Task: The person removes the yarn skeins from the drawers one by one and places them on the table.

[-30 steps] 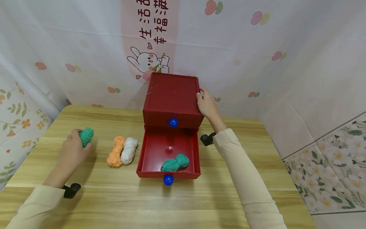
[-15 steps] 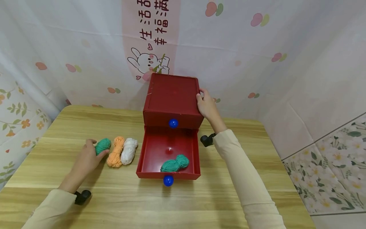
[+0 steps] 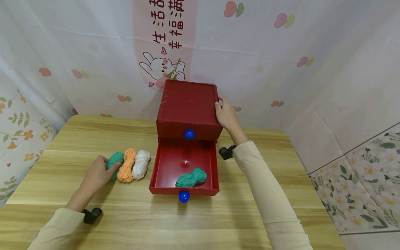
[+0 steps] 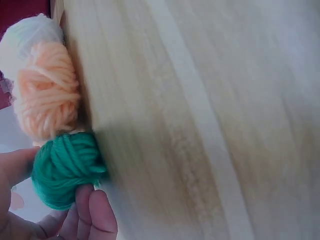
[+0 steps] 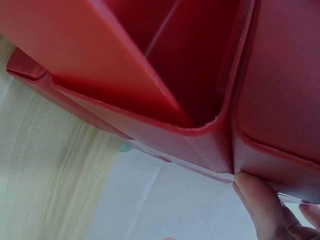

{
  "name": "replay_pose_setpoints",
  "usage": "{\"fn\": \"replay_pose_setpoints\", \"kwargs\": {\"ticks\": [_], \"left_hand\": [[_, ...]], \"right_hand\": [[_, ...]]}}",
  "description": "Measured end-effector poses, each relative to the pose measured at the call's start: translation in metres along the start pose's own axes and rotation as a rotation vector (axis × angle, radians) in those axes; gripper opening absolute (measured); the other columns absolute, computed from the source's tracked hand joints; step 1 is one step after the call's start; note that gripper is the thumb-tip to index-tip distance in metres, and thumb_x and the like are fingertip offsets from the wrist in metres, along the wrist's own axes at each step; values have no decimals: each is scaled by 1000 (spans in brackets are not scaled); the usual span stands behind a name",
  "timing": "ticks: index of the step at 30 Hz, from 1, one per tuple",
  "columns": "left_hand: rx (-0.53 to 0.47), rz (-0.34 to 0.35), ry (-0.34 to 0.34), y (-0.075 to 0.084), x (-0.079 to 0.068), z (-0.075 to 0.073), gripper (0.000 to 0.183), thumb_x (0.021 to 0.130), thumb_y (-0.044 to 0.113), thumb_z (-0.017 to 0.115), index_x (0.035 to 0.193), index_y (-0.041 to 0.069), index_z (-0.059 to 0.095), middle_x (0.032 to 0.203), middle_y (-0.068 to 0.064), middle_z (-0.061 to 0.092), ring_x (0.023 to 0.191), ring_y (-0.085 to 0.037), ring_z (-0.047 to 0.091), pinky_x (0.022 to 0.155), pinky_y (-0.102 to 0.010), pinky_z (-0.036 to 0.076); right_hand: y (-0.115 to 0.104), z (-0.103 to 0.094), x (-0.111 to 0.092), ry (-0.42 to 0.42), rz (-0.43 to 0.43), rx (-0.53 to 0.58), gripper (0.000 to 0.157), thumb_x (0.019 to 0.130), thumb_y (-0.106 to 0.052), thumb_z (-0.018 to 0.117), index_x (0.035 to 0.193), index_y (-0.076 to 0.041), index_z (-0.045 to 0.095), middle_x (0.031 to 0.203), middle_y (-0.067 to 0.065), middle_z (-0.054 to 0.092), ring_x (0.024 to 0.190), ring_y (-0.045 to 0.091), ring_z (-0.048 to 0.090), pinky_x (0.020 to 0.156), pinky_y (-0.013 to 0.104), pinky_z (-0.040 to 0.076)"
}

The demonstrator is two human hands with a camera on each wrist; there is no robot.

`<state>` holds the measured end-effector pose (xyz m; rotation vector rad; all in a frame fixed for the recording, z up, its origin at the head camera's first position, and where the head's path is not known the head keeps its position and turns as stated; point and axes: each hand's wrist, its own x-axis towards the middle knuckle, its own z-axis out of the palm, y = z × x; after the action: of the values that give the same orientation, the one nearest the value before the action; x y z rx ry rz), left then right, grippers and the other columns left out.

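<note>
Wood table [image 3: 134,215], red cabinet [image 3: 190,102], btm drawer [image 3: 168,163] pulled out w/ green skein [image 3: 187,180] inside. L hand [image 3: 95,175] pinching green yarn [image 3: 115,159] on table, right next to orange yarn [image 3: 126,166], then white yarn [image 3: 141,165]. R hand [image 3: 226,113] rests unclenched on cabinet's side.

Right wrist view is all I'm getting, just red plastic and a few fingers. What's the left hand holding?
Observer: The left hand holds green yarn.
Operator: What's right beside that yarn?
Observer: Orange yarn.
Operator: And what's lying in the open drawer?
Observer: A second green yarn, near the front wall.
</note>
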<state>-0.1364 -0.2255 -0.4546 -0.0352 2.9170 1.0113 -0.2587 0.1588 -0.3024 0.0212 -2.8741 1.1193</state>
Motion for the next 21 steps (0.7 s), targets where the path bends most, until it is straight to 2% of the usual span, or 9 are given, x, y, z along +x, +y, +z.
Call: {"fn": "replay_pose_setpoints", "kwargs": {"ticks": [5, 13, 18, 19, 21], "left_hand": [[-24, -30, -48, 3, 2, 2, 64, 97, 39, 44, 112, -23, 35, 72, -16, 49, 59, -21, 48, 49, -30, 38], [-2, -51, -111, 6, 4, -1, 75, 97, 45, 38, 122, -25, 27, 90, -34, 54, 70, -29, 55, 54, -33, 44], [63, -38, -186, 10, 2, -10, 86, 97, 51, 33, 127, -27, 20, 101, -42, 53, 81, -40, 60, 62, -43, 49], [81, -35, -194, 11, 1, -12, 88, 96, 53, 33, 128, -28, 18, 98, -40, 54, 77, -38, 60, 60, -42, 48], [133, -24, -193, 14, -1, -17, 90, 95, 55, 33, 128, -28, 19, 103, -43, 51, 82, -45, 59, 63, -46, 49]], "right_hand": [[0, 0, 1, -3, -1, 2, 50, 102, -32, 29, 147, -12, 24, 132, 17, 51, 116, 30, 51, 98, 46, 39], [2, 0, 1, -6, -1, 19, 49, 102, -31, 29, 146, -12, 25, 135, 16, 49, 118, 29, 50, 99, 46, 39], [2, 1, 2, -2, -2, 22, 49, 102, -31, 29, 146, -12, 25, 133, 16, 50, 116, 29, 51, 98, 45, 39], [3, 1, 2, -1, -2, 22, 49, 102, -31, 29, 146, -12, 25, 133, 16, 50, 116, 29, 51, 98, 45, 39], [3, 1, 2, -1, -3, 22, 49, 102, -31, 29, 146, -12, 25, 133, 16, 50, 116, 29, 52, 97, 45, 40]]}}
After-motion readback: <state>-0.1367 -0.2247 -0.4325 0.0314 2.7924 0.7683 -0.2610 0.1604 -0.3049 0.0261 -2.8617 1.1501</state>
